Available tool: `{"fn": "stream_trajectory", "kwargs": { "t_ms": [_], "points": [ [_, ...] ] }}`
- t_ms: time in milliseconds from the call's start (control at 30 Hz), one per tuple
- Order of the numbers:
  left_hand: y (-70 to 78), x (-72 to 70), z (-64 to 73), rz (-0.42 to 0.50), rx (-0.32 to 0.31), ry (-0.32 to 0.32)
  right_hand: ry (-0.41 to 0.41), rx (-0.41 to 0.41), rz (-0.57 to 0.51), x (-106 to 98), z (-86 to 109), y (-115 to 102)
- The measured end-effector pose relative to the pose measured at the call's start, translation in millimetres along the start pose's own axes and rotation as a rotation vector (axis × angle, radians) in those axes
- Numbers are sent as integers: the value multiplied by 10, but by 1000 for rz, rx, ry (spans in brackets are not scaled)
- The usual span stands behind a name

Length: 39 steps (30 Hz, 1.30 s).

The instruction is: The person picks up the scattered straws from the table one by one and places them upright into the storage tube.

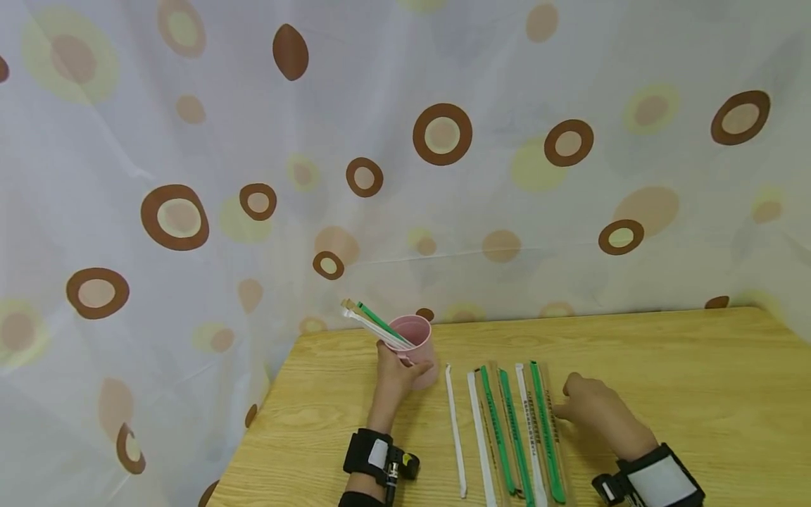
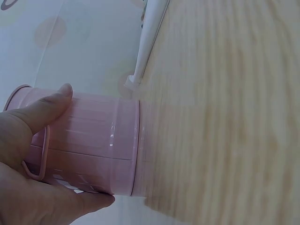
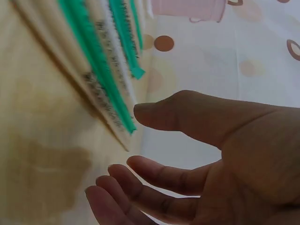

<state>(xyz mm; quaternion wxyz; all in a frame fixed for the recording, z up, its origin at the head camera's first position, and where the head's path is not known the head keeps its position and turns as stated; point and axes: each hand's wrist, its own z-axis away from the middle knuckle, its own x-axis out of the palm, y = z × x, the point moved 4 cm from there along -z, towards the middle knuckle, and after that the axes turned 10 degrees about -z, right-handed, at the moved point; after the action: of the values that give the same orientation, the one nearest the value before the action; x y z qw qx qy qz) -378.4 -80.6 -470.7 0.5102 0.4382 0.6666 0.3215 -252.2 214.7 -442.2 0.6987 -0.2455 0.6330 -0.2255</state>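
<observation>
My left hand [image 1: 394,373] grips a pink cup [image 1: 426,373] with a handle, thumb on one side and fingers on the other. The cup leans a little in the head view, and several paper-wrapped straws [image 1: 380,327], white, green and brown, slant out of its mouth. Right of it, more wrapped straws lie side by side on the table, among them a separate white one [image 1: 455,429] and a green one [image 1: 548,436]. My right hand [image 1: 598,408] is just right of the row, thumb and fingers apart with nothing between them, close to the outermost brown straw [image 3: 110,115].
The wooden table [image 1: 697,394] reaches back to a pale curtain [image 1: 494,190] patterned with brown rings and dots. Black straps with small cameras sit on both wrists, the left strap [image 1: 367,451] close to the lone white straw.
</observation>
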Motion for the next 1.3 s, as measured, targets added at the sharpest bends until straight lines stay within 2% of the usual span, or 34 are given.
{"fn": "stream_trajectory", "kwargs": {
  "t_ms": [167, 300, 400, 533, 733, 1033, 1300],
  "points": [
    [-6, -12, -9, 1, 11, 7, 43, -4, -38, 139, 53, 56],
    [-40, -14, 38, -3, 2, 4, 57, 17, -54, 249, 83, 62],
    [-73, -16, 83, -16, -17, 5, 61, 36, -42, 325, 92, 71],
    [-80, -27, 111, -27, -13, 16, 82, 40, -31, 366, 98, 70],
    [-38, -35, 108, -5, 7, 20, 97, 41, -50, 346, 97, 72],
    [6, -18, 59, -14, 23, 10, 99, 51, -21, 276, 37, 98],
    [9, -14, 24, -20, 2, -5, 127, 40, -58, 138, 36, 84]
  ]
}}
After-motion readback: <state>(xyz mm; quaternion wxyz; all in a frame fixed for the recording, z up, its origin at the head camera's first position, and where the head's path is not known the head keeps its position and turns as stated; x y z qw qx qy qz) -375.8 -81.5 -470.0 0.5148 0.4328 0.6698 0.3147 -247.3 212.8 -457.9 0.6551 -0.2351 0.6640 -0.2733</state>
